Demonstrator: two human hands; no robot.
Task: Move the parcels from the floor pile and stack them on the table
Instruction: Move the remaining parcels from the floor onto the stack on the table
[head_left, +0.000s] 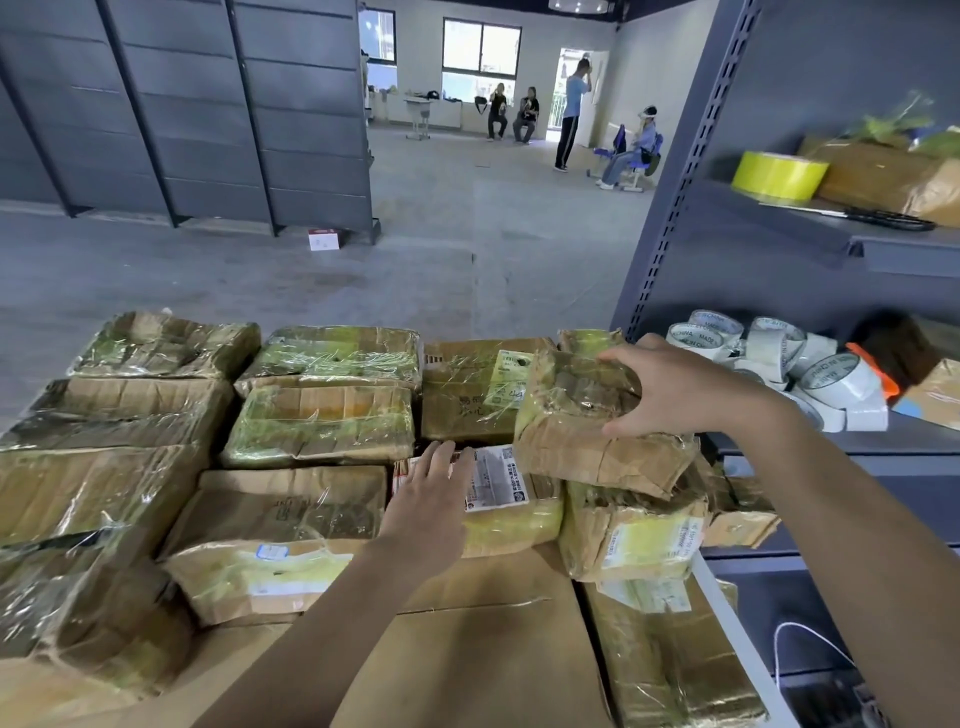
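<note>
- Gripping from above, the right hand (670, 387) has its fingers spread across the top of a crumpled parcel (587, 421), thumb on the near side and fingertips over the far edge; it is closed on that parcel.
- That parcel sits tilted at the right end of the stack of parcels (311, 415), resting on a labelled parcel (631, 530) beneath it, with its left edge hanging over the gap towards the middle.
- Its long axis runs roughly left to right, across the line of the right forearm, so the hand spans the short way.
- The left hand (431, 499) lies flat and open, holding nothing, on a lower parcel with a white label (498, 483), just left of and below the crumpled parcel.
- The left hand is the nearer one to the crumpled parcel's overhanging left end; my guess is it could steady that end as the parcel is set down square.
- The table itself is almost wholly hidden under the stack; only a pale edge shows to the right of the labelled parcel.
- Right of the crumpled parcel stands a grey shelf unit (779, 249) holding rolls of tape (810, 374), close enough that the right elbow has little room.
- The soft, wrapped cardboard looks likely to sag if gripped at one end.
</note>
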